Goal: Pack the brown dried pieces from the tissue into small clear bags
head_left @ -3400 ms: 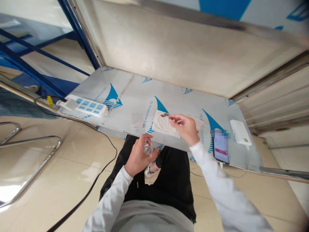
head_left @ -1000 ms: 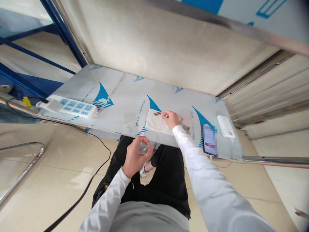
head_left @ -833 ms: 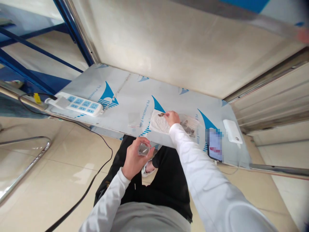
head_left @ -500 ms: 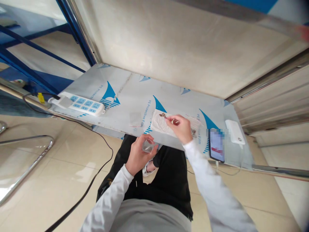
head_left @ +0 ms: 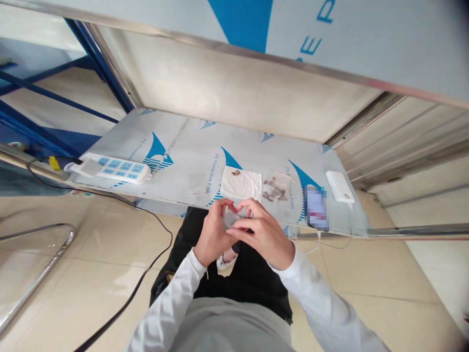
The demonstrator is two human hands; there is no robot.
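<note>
The left hand (head_left: pixel 211 233), in the middle of the frame, is curled around a small see-through cup (head_left: pixel 230 217). The right hand (head_left: pixel 269 237) is bent at the cup's right side; I cannot tell if it grips it. Both hands are by the near edge of the shiny surface (head_left: pixel 194 146), over the black pants (head_left: pixel 252 283).

Just past the fingers lies a white cloth (head_left: pixel 244 186) with little brown bits (head_left: pixel 235 172) near its top. Beside it, on the right, is a see-through bag of dark bits (head_left: pixel 277 189). Farther right are a phone (head_left: pixel 317 208) and a white box (head_left: pixel 340 187). A power strip (head_left: pixel 122 170) lies left, well apart from the hands, and a black cord (head_left: pixel 146 270) hangs down at the lower left.

A big shelf (head_left: pixel 348 54) fills the top of the frame. A pale wall (head_left: pixel 227 90) closes off the surface's far edge.
</note>
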